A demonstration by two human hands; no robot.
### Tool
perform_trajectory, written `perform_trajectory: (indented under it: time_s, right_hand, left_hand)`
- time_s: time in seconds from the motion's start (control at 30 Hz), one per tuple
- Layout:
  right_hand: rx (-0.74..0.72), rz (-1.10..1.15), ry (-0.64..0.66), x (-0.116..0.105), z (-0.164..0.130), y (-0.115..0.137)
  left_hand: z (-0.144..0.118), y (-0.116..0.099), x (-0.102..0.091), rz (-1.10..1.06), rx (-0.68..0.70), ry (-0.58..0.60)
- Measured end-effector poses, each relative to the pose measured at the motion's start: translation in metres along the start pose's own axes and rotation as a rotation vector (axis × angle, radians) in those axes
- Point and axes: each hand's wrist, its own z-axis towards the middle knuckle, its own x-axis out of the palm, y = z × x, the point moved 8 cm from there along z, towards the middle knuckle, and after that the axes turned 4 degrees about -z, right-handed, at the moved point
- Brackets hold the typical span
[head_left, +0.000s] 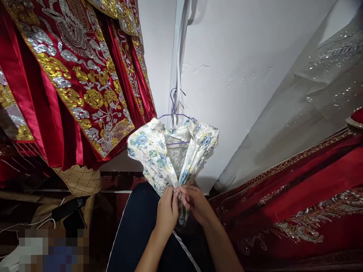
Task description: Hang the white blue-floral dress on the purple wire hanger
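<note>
1. Head view: two bare hands meet at the front of a floral garment (159,151), which hangs on a purple hanger (173,112) directly above and beyond the fingers.
2. The left hand (167,209) has thumb and forefinger pinched on one front edge; the right hand (195,202) pinches the cloth just beside it, its other fingers curled and clear of the garment.
3. Work appears partway along: the garment is on the hanger, its shoulders spread, and the two edges come together at the fingertips. Above them the neckline gapes in a deep V, showing the inner back and the hanger's bar. Whether anything is fastened below the fingers cannot be told; the hands hide it.
4. No container is plainly in view. A sheer cover (272,109) spreads well to the right of the fingers; whether it encloses anything is unclear.
5. Red embroidered cloth (93,98) hangs to the upper left of the fingers, and a beaded red gown (312,185) lies to their right. A white wall (227,49) stands beyond.
</note>
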Motion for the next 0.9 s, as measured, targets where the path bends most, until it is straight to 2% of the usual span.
perform_trajectory:
  time_s: [0.13,0.23,0.33,0.43,0.57,0.63,0.7,0.77,0.8,0.83,0.9]
  right_hand:
    - [-0.185,-0.061,-0.088,-0.003,0.019,0.077]
    - [-0.342,-0.085,-0.065,0.014,0.032,0.144]
    - [-0.494,-0.022,-0.071,0.036,0.034,0.194]
    - [-0.576,-0.021,-0.086,0.051,0.029,0.219]
    - [-0.616,-0.050,-0.101,0.049,0.024,0.228]
    - [-0.631,-0.072,-0.091,0.046,0.024,0.227]
    - [-0.639,-0.093,-0.081,0.045,0.022,0.222]
    - [-0.642,-0.116,-0.066,0.048,0.019,0.217]
    - [-0.650,-0.134,-0.057,0.051,0.016,0.216]
    - [-0.666,-0.157,-0.047,0.054,0.014,0.217]
    - [-0.717,-0.206,-0.046,0.057,0.009,0.221]
  left_hand:
    - [0.002,0.000,0.002,0.036,0.030,0.040]
    - [0.005,-0.004,0.003,0.078,0.058,0.071]
    - [0.011,-0.008,0.005,0.091,0.113,0.121]
    - [0.018,-0.005,0.005,0.138,0.154,0.223]
    - [0.035,-0.003,-0.008,0.260,0.153,0.349]
    - [0.052,-0.022,-0.021,0.245,0.182,0.368]
    - [0.075,-0.058,-0.039,0.131,0.248,0.320]
    - [0.102,-0.102,-0.068,0.011,0.333,0.137]
    - [0.114,-0.123,-0.084,-0.009,0.388,0.013]
    - [0.124,-0.142,-0.095,0.001,0.432,-0.060]
    - [0.139,-0.174,-0.103,0.059,0.528,-0.094]
